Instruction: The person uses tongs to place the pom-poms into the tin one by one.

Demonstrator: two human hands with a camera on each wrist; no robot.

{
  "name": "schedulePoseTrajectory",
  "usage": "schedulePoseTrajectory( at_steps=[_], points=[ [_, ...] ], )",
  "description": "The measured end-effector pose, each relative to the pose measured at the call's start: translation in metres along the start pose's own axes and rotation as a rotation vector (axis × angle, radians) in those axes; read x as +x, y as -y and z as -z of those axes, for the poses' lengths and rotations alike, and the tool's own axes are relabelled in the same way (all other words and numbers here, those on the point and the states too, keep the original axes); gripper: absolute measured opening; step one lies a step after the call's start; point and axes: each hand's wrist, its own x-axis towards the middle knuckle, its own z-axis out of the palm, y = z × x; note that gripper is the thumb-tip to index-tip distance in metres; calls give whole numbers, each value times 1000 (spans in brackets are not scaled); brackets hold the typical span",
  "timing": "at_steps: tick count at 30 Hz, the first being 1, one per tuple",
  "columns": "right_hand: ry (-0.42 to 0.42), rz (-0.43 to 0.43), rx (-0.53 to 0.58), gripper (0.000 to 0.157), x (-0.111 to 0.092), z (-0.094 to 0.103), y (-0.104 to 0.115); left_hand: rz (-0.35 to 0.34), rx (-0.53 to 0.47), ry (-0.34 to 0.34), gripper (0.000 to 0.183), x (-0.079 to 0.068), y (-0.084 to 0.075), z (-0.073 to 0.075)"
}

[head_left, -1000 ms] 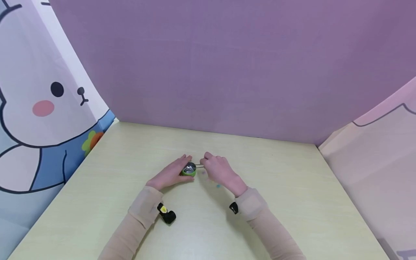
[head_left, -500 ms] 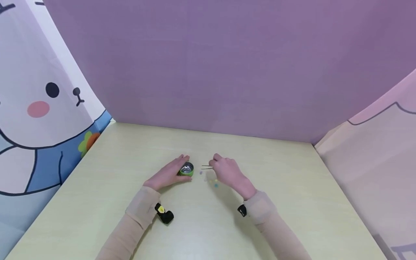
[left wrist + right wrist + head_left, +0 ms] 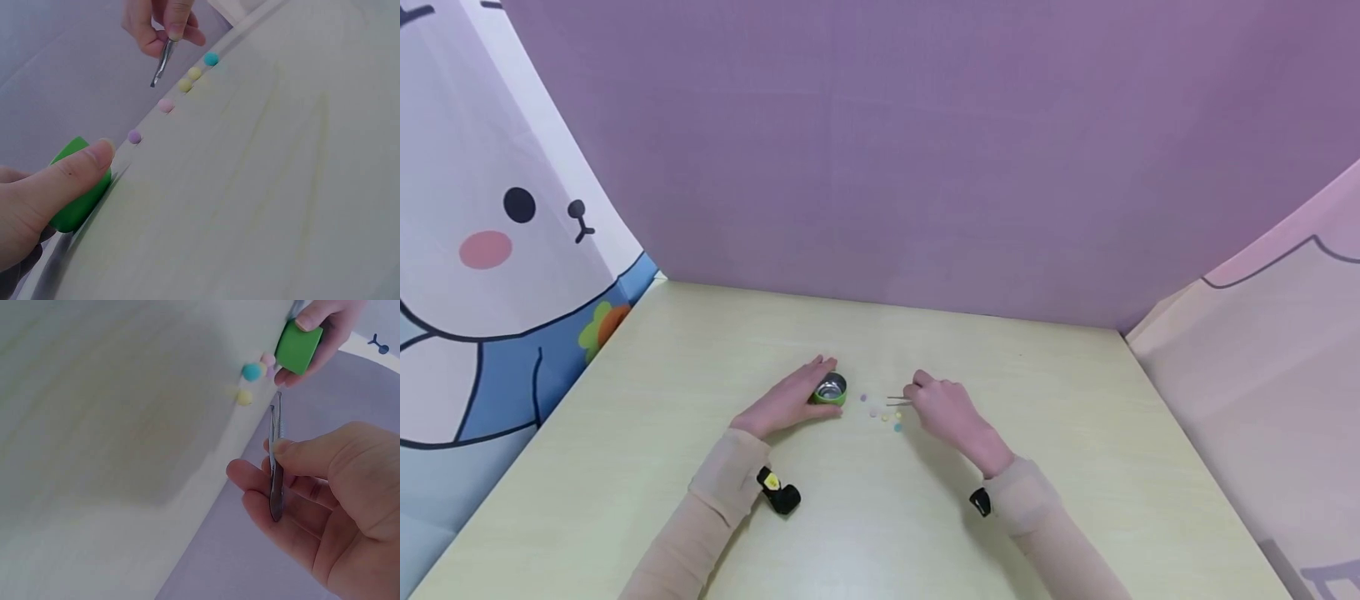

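off from the green cup (image 3: 831,402) comes the right hand (image 3: 947,410), its tweezers (image 3: 277,500) now well clear of the rim they reached 1 second ago! thumb and fingers are clamped on the tweezers, whose 2 tips stand slightly apart, aimed toward the left hand (image 3: 790,400). that left hand stays on the cup, gripping it, thumb on the near side, fingers on the far side, open mouth up between them. and across the table (image 3: 1000,358), between left fingers and right: purple bead (image 3: 134,136) nearest the left fingertips, then pink bead (image 3: 165,105), 2 yellow beads (image 3: 185,84), and blue bead (image 3: 211,59) farthest along.
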Motion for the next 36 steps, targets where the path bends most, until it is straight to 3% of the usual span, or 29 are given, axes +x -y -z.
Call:
schedulePoseTrajectory(
  at_steps=[17,24,36],
  points=[
    [26,-31,-13,16,-19,-3,-2,-9,3,0,92,-1,-2,1],
    [51,-46,-6,18,-21,-4,-2,0,2,3,93,-3,-3,2],
    [21,-27,-19,20,-20,-8,-2,4,-6,1,95,-3,1,0]
  ],
)
